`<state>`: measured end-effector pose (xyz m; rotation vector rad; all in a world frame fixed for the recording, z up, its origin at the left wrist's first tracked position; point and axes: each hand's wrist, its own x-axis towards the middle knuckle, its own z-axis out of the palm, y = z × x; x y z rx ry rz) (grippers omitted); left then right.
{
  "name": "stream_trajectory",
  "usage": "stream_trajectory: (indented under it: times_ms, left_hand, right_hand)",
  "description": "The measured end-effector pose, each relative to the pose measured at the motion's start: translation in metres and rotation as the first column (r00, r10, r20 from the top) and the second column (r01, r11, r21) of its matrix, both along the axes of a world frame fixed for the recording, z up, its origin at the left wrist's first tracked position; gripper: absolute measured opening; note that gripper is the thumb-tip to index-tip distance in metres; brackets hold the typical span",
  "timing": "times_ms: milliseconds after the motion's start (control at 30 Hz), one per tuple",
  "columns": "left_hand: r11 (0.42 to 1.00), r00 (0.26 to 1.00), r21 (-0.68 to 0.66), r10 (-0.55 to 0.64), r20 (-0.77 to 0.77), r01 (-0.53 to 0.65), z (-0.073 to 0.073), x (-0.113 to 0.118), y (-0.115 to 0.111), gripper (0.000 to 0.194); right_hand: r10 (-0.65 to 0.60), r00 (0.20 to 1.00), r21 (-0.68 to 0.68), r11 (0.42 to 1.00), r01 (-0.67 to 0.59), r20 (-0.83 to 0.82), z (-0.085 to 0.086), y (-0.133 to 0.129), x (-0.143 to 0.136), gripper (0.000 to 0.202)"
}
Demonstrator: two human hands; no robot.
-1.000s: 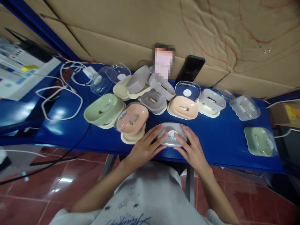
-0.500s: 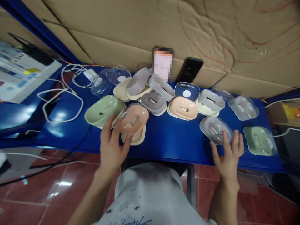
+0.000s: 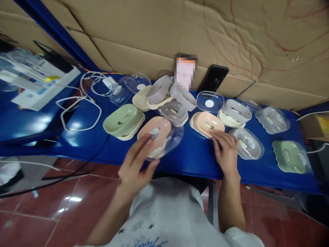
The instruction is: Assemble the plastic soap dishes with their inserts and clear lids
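The left hand (image 3: 135, 168) angles inward, thumb apart, at a clear lid (image 3: 177, 139) over one peach dish (image 3: 162, 124); the right hand (image 3: 227, 152) curls at another peach dish (image 3: 209, 120) on the surface (image 3: 187, 156). I can't tell whether either set of fingers grips.

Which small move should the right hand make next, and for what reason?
Perhaps the right hand should pinch the near edge of the right peach dish: it is just at that edge, no lid covers this dish, and the left hand seems occupied with a clear lid.
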<state>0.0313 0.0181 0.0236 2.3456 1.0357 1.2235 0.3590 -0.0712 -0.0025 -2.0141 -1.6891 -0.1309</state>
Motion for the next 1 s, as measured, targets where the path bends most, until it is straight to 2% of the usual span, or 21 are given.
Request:
stream_trajectory:
  times_ms: [67,167,267,400,533,633,800,1000]
  left_hand:
    - [0.984,0.983,0.01,-0.18,-0.046,0.18,-0.004,0.014,-0.01,0.062]
    - [0.903,0.893,0.024,-0.42,-0.16,0.429,-0.019,0.033,-0.022,0.062]
    - [0.844,0.818,-0.021,-0.525,-0.233,0.536,-0.034,0.037,-0.027,0.052]
    - [0.834,0.787,-0.1,-0.546,-0.285,0.543,-0.042,0.031,-0.025,0.041]
    - [0.846,0.789,-0.14,-0.531,-0.311,0.514,-0.041,0.03,-0.024,0.04]
    - [0.855,0.803,-0.172,-0.518,-0.295,0.489,-0.041,0.032,-0.028,0.045]
    - [0.876,0.83,-0.158,-0.482,-0.28,0.455,-0.044,0.03,-0.033,0.047]
    - [0.908,0.868,-0.099,-0.419,-0.266,0.408,-0.044,0.03,-0.031,0.042]
  right_hand:
    - [-0.012,1.0,0.029,0.999,0.013,-0.007,0.0,-0.011,-0.001,0.026]
    - [-0.001,1.0,0.017,1.0,0.001,0.012,0.0,-0.03,-0.002,0.029]
    - [-0.021,0.999,-0.017,1.0,0.022,0.039,-0.002,-0.046,0.001,0.033]
    - [-0.026,0.998,-0.032,0.999,0.028,0.065,-0.005,-0.054,0.004,0.038]
    - [-0.001,1.0,0.095,0.995,0.001,0.0,0.001,-0.054,-0.008,0.045]
    - [0.037,0.997,0.139,0.99,-0.026,-0.075,0.007,-0.058,-0.025,0.049]
    - [0.127,0.979,0.08,0.99,-0.116,-0.156,0.004,-0.069,-0.044,0.047]
    - [0.128,0.978,0.04,0.992,-0.123,-0.165,-0.006,-0.065,-0.041,0.044]
